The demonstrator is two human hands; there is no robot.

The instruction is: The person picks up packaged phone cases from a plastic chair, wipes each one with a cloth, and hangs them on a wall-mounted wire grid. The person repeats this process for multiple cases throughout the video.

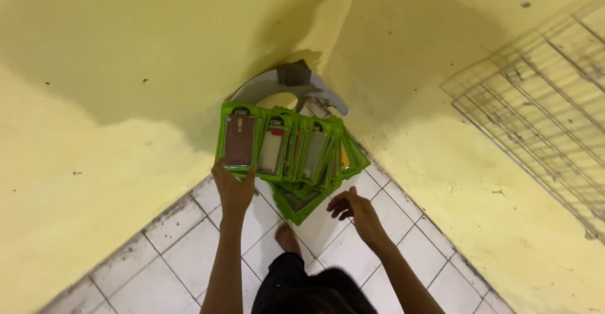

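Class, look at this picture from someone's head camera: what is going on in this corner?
A person stands in a yellow-walled corner over a white tiled floor. Their left hand grips the edge of a fanned row of green phone-case packs leaning in the corner. Their right hand hovers open just beside the lower packs. A grey curved object sits behind them, and a wire rack hangs on the right wall.

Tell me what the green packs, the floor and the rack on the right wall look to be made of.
Green packs: glossy plastic blister cases with clear windows, probably; light glints off them. Left hand touches one; right hand hovers near.
Floor: glazed white ceramic tile with dark grout lines.
Rack: thin metal wire grid, dull and apparently dirty.
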